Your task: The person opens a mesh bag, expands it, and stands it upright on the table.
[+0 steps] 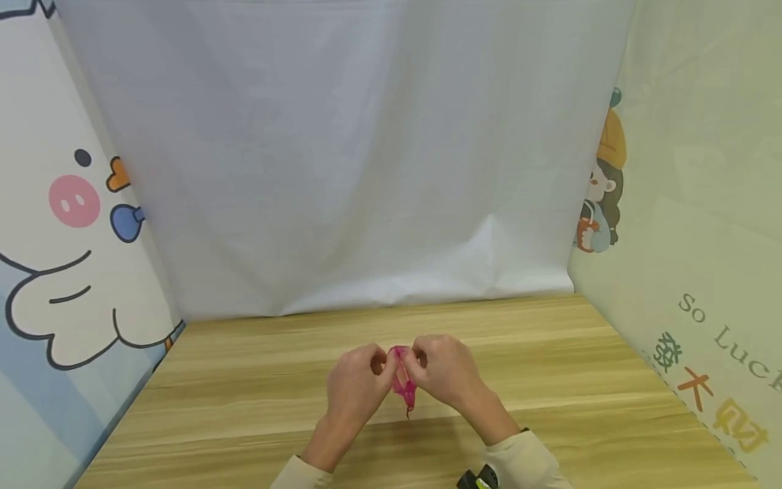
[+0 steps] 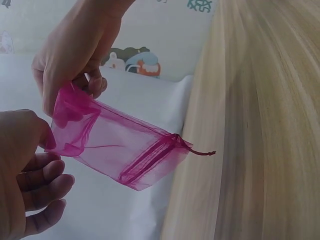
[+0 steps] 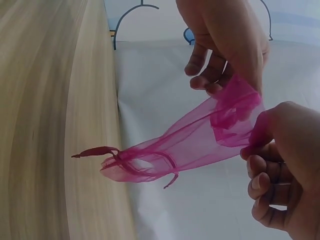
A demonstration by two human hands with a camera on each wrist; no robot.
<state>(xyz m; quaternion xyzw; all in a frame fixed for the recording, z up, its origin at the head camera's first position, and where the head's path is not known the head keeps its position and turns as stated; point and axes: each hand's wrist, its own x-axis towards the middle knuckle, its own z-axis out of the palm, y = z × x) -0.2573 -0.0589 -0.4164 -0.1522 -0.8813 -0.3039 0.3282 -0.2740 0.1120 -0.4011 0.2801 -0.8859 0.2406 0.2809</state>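
Note:
Between both hands, above the table, hangs a sheer magenta organza drawstring bag (image 2: pixel 120 132). My left hand (image 1: pixel 357 380) pinches one top corner between thumb and index finger; the other fingers curl loosely in the left wrist view. My right hand (image 1: pixel 449 370) pinches the opposite corner. The bag's upper end is folded over the fingertips, while its drawstring end points down toward the table. In the right wrist view, dark red cords (image 3: pixel 95 151) stick out from both sides of the gathered channel. Nothing shows inside the see-through mesh.
A light wood-grain table (image 1: pixel 244 387) lies beneath the hands. White cloth (image 1: pixel 342 170) hangs along its back edge, and printed panels stand at left and right. A small black object (image 1: pixel 478 478) sits by the right sleeve at the front.

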